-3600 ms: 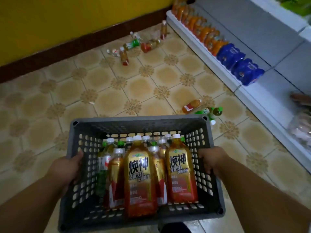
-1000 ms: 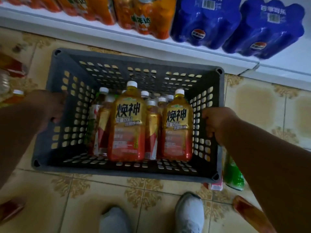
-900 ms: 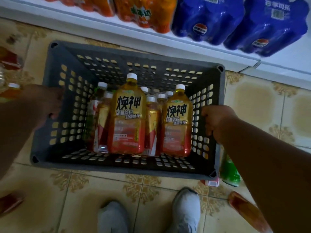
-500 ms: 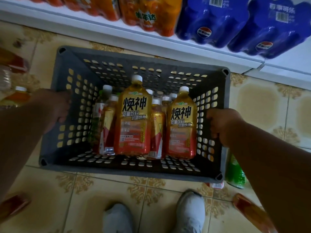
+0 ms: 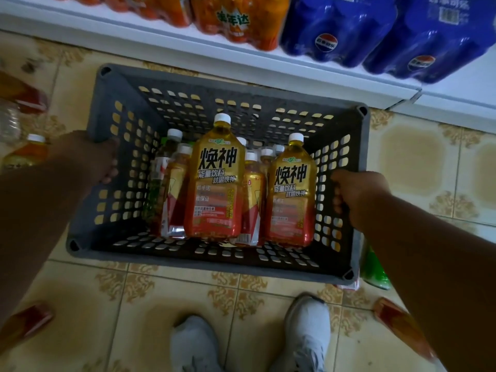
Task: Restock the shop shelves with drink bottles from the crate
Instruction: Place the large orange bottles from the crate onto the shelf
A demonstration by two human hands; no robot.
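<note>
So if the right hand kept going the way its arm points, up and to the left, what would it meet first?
The right hand grips the crate wall, so it would first meet that wall, then probably the nearer large bottle; depth is unclear.

Two grey shoes (image 5: 252,339) stand on the yellow tiled floor (image 5: 418,162). Blue packs (image 5: 381,30) sit beside orange packs (image 5: 236,20).
</note>
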